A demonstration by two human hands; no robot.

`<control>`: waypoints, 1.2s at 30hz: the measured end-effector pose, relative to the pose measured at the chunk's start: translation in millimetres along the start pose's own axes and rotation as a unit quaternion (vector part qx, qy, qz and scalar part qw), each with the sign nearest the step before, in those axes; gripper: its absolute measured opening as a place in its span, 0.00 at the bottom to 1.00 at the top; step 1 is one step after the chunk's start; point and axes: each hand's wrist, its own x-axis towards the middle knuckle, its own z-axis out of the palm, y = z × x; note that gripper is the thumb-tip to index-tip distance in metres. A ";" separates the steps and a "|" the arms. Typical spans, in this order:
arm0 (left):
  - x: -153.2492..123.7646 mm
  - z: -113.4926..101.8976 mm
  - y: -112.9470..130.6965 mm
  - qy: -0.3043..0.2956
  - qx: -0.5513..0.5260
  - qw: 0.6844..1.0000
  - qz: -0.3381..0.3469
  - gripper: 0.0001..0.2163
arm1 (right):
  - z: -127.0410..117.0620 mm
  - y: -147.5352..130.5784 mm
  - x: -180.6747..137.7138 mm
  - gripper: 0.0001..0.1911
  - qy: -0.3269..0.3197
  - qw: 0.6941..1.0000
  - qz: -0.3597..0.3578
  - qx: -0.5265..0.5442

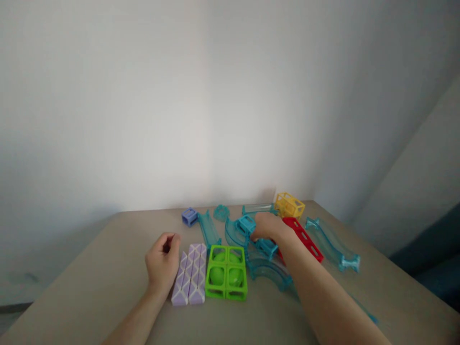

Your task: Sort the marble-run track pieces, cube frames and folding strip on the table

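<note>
My left hand (162, 261) rests on the beige table (89, 287) with its fingers curled in loosely, holding nothing, just left of two lilac lattice bars (190, 274). My right hand (268, 227) reaches across the toy pieces and closes its fingers on a teal block piece (246, 224) among clear blue curved track parts (268, 269). A green four-cell frame (226, 272) lies between my hands. A red lattice bar (304, 237) lies just right of my right wrist.
A yellow cage cube (289, 205) stands at the back by the wall. A long clear blue ramp (332, 243) lies at the right. A small purple block (189, 216), a straight blue track (210, 229) and a small teal disc (221, 212) sit at the back.
</note>
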 end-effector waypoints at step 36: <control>2.5 -30.1 33.5 -0.200 -0.509 0.816 -0.188 0.12 | -23.5 -76.9 -53.1 0.14 0.161 0.818 -0.296 0.467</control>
